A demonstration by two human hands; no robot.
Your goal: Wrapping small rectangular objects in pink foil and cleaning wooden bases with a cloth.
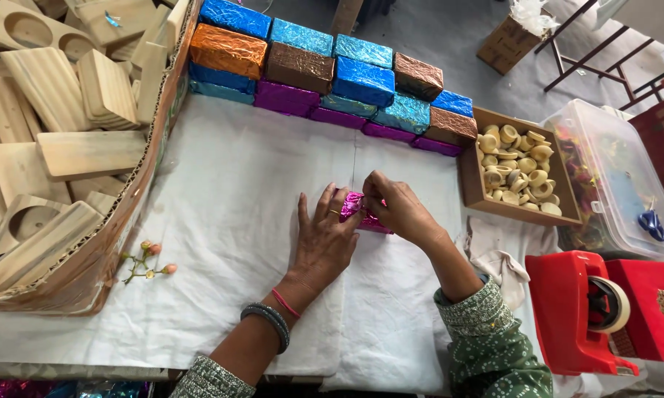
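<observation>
A small block wrapped in shiny magenta foil (355,206) lies on the white cloth (229,191) in the middle of the table. My left hand (323,236) presses flat on its left side, fingers spread, a ring on one finger and bangles at the wrist. My right hand (394,206) grips the block's right end, fingers pinching the foil at the top. Most of the block is hidden under both hands.
Foil-wrapped blocks in blue, orange, brown and purple (324,74) are stacked along the far edge. A cardboard box of wooden holders (52,140) stands left, a wooden tray of small round pieces (516,169) right, then a clear plastic tub (615,177) and a red tape dispenser (578,309). A flower sprig (148,262) lies near left.
</observation>
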